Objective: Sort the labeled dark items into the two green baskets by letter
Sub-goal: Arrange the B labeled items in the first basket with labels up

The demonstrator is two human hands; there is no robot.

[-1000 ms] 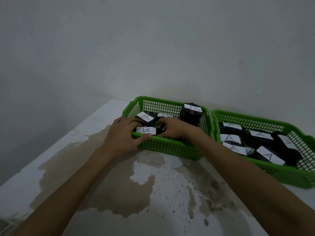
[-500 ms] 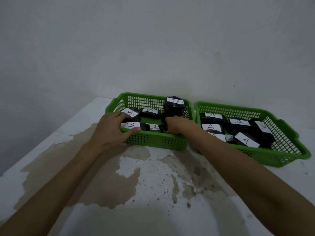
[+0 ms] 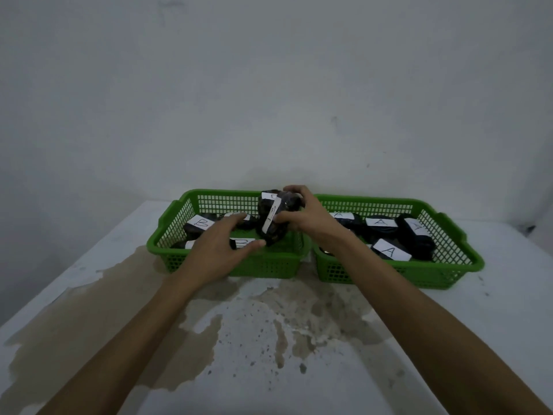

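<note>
Two green baskets stand side by side at the table's far edge. The left basket (image 3: 227, 267) holds dark wrapped items with white B labels, such as one (image 3: 200, 226) at its left end. The right basket (image 3: 443, 274) holds dark items labelled A, such as one (image 3: 390, 252) near its front. My right hand (image 3: 302, 215) grips a dark B item (image 3: 270, 221), tilted upright over the left basket's right end. My left hand (image 3: 221, 245) hovers over the left basket's front wall, fingers spread, holding nothing.
The white table (image 3: 299, 354) carries a large brown stain (image 3: 98, 330) across its left and middle. A plain grey wall rises right behind the baskets. The table's left edge (image 3: 89, 244) runs diagonally toward the wall.
My right hand has lifted a B item up and tilted it on end. My left hand has let go of the left basket's front edge and opened. The view shifted right.
</note>
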